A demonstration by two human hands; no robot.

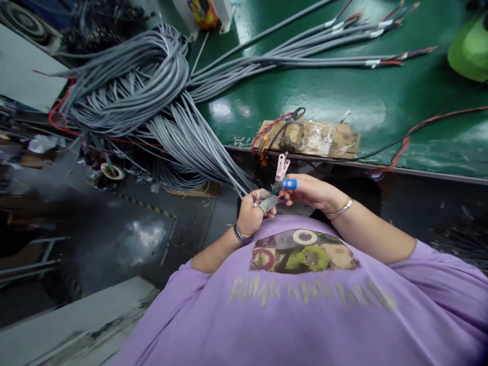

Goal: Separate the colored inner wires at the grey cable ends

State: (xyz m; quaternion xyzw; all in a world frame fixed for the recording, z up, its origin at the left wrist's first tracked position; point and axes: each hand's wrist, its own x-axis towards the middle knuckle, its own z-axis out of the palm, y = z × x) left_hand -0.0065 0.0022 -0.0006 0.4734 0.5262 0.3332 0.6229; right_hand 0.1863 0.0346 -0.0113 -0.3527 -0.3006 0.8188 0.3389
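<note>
Nearest the camera is the person's lilac printed T-shirt (305, 305), and just beyond it the two hands meet in front of the chest. The left hand (249, 216), with a metal watch at the wrist, is clenched round the end of a thin grey sheathed cable (239, 186); one of its fingers (269, 203) is wrapped in grey tape. Short coloured wire cores (277, 192) stick out of that fist to the right, straight toward the right hand (314, 193), which is touching or almost touching them. The right hand wears a silver bangle and a blue rubber fingertip cap (290, 184), and it pinches a small pink-and-white clip-like tool (282, 166) that stands up just above the cores. Whether it also grips the cores I cannot tell.

The cable's long axis runs from the left fist up and to the left, joining a big loose heap of grey cables (125, 86) that hangs over the edge of the green tabletop (324, 96). Right behind the hands, on that edge, lies a worn wooden block (312, 138) with red and black leads (267, 133) looped on it. Farther off lie cut grey cable lengths with stripped ends (343, 43) and a bright green object (470, 51).
</note>
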